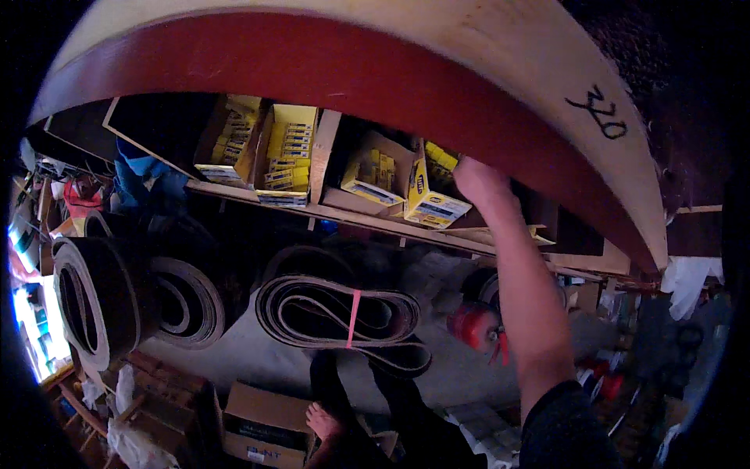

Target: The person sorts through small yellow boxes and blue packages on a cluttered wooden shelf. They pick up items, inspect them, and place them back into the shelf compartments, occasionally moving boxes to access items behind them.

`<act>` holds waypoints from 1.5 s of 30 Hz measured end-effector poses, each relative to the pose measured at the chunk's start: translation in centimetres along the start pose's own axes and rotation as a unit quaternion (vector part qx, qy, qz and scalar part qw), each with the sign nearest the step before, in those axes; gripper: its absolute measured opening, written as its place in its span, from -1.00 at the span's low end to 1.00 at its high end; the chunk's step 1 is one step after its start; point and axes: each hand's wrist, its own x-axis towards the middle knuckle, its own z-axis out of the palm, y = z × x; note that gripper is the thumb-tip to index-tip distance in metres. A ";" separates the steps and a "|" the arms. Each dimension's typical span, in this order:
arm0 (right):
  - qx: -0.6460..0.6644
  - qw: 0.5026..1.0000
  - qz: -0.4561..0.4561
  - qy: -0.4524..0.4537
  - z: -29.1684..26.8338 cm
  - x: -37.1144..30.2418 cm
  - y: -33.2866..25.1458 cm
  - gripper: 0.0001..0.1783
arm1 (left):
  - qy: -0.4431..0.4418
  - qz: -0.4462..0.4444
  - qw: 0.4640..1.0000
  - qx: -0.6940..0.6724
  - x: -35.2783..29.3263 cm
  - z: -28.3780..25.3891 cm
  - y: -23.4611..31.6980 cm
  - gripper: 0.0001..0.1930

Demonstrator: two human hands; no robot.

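My right hand [478,178] reaches up to the shelf and is at the right side of an open yellow-and-white carton [434,209]. Small yellow packets [442,155] show in the carton, close to the fingers. Those fingertips are hidden, so any hold is unclear. Low down, my left hand [323,422] lies by my dark-clothed leg, beside a brown cardboard box [266,406]. Its fingers look slightly apart, and nothing shows in them.
More open yellow cartons [285,156] of small packets stand along the wooden shelf [367,220]. A curved dark red edge [375,62] overhangs it. Beneath are rolled wide belts [101,297], a looped belt bundle with a pink band [336,313], and a red round object [473,324].
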 end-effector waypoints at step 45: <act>-0.051 0.995 0.043 -0.071 1.7 4.0 2.7 -0.52 | 0.036 0.001 0.998 -0.047 0.2 -0.2 -0.5 -0.69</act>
